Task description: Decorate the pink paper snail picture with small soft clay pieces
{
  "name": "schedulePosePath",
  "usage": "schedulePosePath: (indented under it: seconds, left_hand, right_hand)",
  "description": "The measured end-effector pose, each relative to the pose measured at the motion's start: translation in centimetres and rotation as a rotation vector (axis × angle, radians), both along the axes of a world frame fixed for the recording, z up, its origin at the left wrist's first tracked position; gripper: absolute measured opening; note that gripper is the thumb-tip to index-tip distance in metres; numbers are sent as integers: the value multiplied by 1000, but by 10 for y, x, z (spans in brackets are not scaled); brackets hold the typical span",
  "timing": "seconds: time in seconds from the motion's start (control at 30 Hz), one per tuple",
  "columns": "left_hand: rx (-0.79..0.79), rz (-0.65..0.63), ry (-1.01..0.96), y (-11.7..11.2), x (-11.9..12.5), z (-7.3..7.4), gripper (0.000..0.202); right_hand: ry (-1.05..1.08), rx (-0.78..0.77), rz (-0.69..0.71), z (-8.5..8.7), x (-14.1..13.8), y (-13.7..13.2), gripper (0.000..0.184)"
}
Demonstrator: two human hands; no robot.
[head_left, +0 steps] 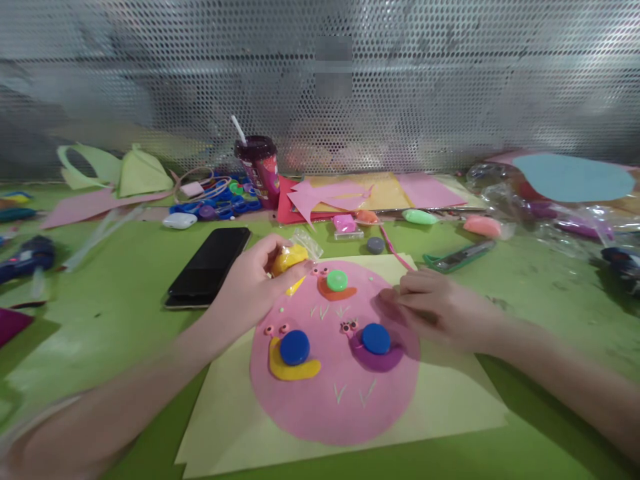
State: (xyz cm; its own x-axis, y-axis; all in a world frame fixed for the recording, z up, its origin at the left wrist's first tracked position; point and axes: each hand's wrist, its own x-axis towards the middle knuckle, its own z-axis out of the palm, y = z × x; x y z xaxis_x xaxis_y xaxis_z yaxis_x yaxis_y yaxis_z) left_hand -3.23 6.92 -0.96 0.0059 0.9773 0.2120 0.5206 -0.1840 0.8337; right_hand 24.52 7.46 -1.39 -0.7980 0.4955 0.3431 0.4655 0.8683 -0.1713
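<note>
My left hand [263, 270] grips a small clear bag of yellow clay [290, 259] at the upper left of a pink paper circle [335, 407]. The circle lies on pale yellow paper [450, 407]. My right hand [435, 303] rests curled over the circle's upper right edge; whether its fingertips hold anything is hidden. On the circle are a yellow clay snail [295, 370] and a purple clay snail [383, 360], both with blue cap shells, and an orange snail [337, 291] with a green cap. Small pale grass-like strokes lie between them.
A black phone [210, 267] lies left of my left hand. Behind stand a lidded cup [260, 170] with a straw and colored papers [425, 190]. A green utility knife [460, 257], bagged clay pieces [420, 217] and a gray cap [375, 245] lie near the right hand.
</note>
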Motion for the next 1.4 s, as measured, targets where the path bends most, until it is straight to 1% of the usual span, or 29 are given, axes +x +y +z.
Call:
schedulePosePath:
  seconds: [0.2,0.3,0.47,0.7,1.0,1.17,1.27,1.33,1.4]
  left_hand:
    - [-8,-10,-6,-1,1,1,20]
    - [7,-13,-8,0,1,1,21]
    - [24,-14,-15,1,0,-2,23]
    - [11,-38,19,-1,-1,-2,26]
    - [-7,-42,65,-3,0,-1,26]
    - [44,-38,138,-4,0,1,27]
    - [89,-57,213,-9,2,3,32]
    - [167,-131,308,-15,5,5,38]
    - [296,-239,417,-22,8,4,40]
  right_hand:
    - [35,60,-22,-1,2,1,27]
    - [10,60,-7,-1,2,1,24]
    - [14,56,-18,-2,1,1,27]
    - [13,61,-21,-4,2,2,28]
    - [-45,134,-29,-2,0,-1,27]
    - [-29,162,-5,-2,0,0,24]
    - [84,185,-47,4,-7,-3,23]
    - [203,198,-111,12,-15,-10,21]
    - [291,182,-145,23,-25,-20,17]
